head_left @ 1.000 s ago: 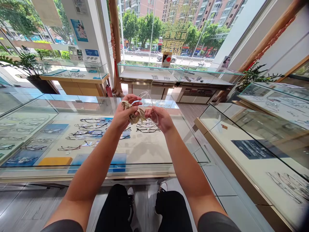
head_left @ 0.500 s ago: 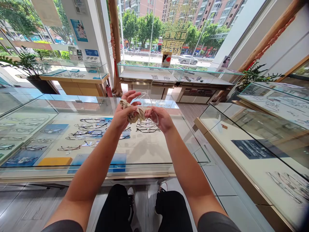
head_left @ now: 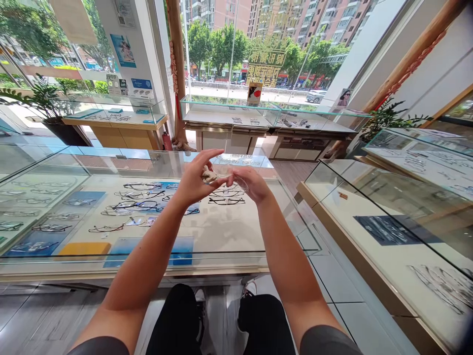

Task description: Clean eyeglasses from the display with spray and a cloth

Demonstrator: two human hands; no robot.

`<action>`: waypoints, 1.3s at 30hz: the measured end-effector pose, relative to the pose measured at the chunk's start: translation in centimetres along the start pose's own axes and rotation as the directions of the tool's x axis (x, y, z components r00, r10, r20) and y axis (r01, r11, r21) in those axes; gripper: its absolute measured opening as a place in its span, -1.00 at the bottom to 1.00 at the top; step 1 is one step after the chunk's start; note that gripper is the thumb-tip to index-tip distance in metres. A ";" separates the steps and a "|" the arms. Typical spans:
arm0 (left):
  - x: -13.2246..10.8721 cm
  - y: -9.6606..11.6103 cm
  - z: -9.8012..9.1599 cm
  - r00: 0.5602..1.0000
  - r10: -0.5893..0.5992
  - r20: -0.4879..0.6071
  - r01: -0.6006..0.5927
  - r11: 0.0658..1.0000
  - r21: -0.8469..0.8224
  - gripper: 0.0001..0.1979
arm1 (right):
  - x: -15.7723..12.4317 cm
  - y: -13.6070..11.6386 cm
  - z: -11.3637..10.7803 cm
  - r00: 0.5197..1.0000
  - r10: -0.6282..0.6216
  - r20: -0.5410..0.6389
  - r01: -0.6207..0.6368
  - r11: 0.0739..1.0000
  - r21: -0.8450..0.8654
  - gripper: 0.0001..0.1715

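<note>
Above the glass display case my left hand (head_left: 195,178) is closed on a crumpled beige cloth (head_left: 209,175), which is partly hidden behind my thumb and fingers. My right hand (head_left: 254,183) pinches a thin, clear pair of eyeglasses (head_left: 243,184); its outline is faint and much of it lies behind the fingers. The fingertips of both hands almost meet, with the cloth close against the glasses. Beneath the hands, several dark-rimmed eyeglasses (head_left: 138,205) lie in rows inside the case.
The glass display case (head_left: 229,254) stands in front of my legs. On the right is another glass case (head_left: 332,217) with a dark printed sheet (head_left: 393,230). More low cases (head_left: 229,118) line the window. A potted plant (head_left: 55,106) is at the left.
My left hand has turned, its thumb stretching toward the right hand, and less of the cloth shows. The glasses have tipped down from their raised position and are less visible between the hands.
</note>
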State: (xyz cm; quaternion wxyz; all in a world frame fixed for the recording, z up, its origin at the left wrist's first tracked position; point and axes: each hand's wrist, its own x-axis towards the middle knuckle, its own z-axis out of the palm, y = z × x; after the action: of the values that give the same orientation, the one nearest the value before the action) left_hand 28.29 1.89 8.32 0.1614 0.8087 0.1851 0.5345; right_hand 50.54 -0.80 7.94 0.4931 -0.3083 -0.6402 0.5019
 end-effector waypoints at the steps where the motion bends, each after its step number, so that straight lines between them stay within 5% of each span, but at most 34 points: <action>1: 0.0 0.0 0.0 1.000 -0.009 -0.004 0.009 1.000 0.028 -0.34 | 0.0 0.0 -0.2 1.000 -0.005 -0.005 0.005 1.000 -0.025 -0.45; 11: -0.2 -0.4 0.0 0.998 0.000 -0.068 0.009 0.992 0.124 -0.39 | -0.8 -1.4 -0.2 0.993 -0.115 -0.025 0.106 0.967 -0.232 -0.50; 17: 1.0 1.0 -1.6 0.977 0.069 -0.202 -0.045 0.992 0.121 -0.42 | -0.7 -6.2 0.3 0.961 -0.237 -0.141 0.146 0.871 -0.469 -0.63; 20: 3.1 2.8 -3.6 0.953 0.143 -0.267 -0.103 0.982 0.155 -0.42 | -0.4 -9.9 -0.1 0.846 -0.469 -0.256 0.296 0.810 -0.507 -0.63; 25: 6.4 6.5 -6.2 0.908 0.177 -0.379 -0.141 0.983 0.120 -0.36 | 0.2 -13.5 1.0 0.545 -0.773 -0.323 0.417 0.585 -0.696 -0.43; 28: 7.0 8.1 -6.8 0.888 0.189 -0.419 -0.159 0.982 0.105 -0.37 | 0.3 -13.9 2.4 0.464 -0.836 -0.292 0.462 0.510 -0.725 -0.40; 30: 6.9 8.6 -6.8 0.885 0.184 -0.428 -0.157 0.983 0.099 -0.39 | 0.1 -13.9 2.9 0.475 -0.844 -0.248 0.476 0.483 -0.735 -0.45; 32: 6.7 8.8 -6.8 0.882 0.162 -0.443 -0.138 0.987 0.085 -0.43 | -0.2 -13.8 3.1 0.542 -0.818 -0.193 0.481 0.491 -0.726 -0.54; 35: 6.5 8.6 -6.7 0.871 0.131 -0.473 -0.114 0.991 0.065 -0.46 | -0.5 -13.4 3.0 0.648 -0.750 -0.131 0.476 0.533 -0.700 -0.39; 39: 6.8 7.7 -6.6 0.875 0.129 -0.467 -0.106 0.992 0.074 -0.46 | -0.3 -13.0 3.2 0.702 -0.699 -0.134 0.434 0.570 -0.698 -0.38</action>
State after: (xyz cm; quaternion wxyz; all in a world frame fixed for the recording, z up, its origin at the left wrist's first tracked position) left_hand 25.65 -1.30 19.81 0.0601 0.6679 0.1817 0.7193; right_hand 48.90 -6.15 20.12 0.6187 -0.3186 -0.7181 -0.0010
